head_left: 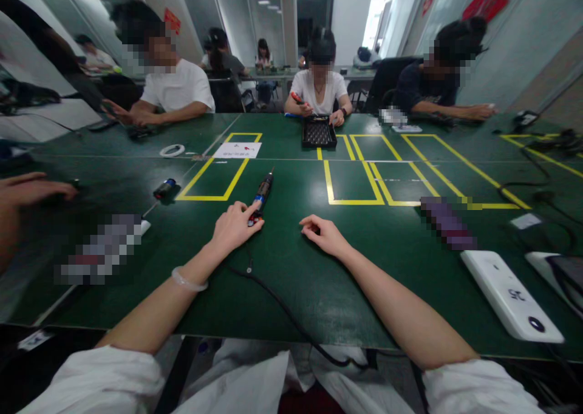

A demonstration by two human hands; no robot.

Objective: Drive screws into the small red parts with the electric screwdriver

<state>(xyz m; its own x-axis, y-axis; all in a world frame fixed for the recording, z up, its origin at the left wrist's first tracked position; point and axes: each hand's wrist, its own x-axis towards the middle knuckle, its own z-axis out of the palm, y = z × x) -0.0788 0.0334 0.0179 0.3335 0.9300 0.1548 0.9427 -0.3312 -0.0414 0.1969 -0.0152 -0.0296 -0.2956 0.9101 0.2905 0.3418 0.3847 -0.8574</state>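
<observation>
My left hand [235, 226] rests on the green table with its fingers closed around the handle end of a dark screwdriver [262, 192]. The tool has a blue band, red parts near its base and a thin tip that points away from me. Part of its handle is hidden under my fingers. To the right, my right hand [325, 234] lies on the table with its fingers curled in, and nothing shows in them. A black cord [277, 302] runs from near my left wrist toward the table's front edge.
Yellow tape outlines [355, 202] mark the table, with a paper sheet [237, 150] on one. Right lies a white power bank [510, 295] beside a phone [449, 223]; left, a black cylinder [164, 188] and a tape roll [172, 151]. Opposite, a co-worker handles a black case [319, 133].
</observation>
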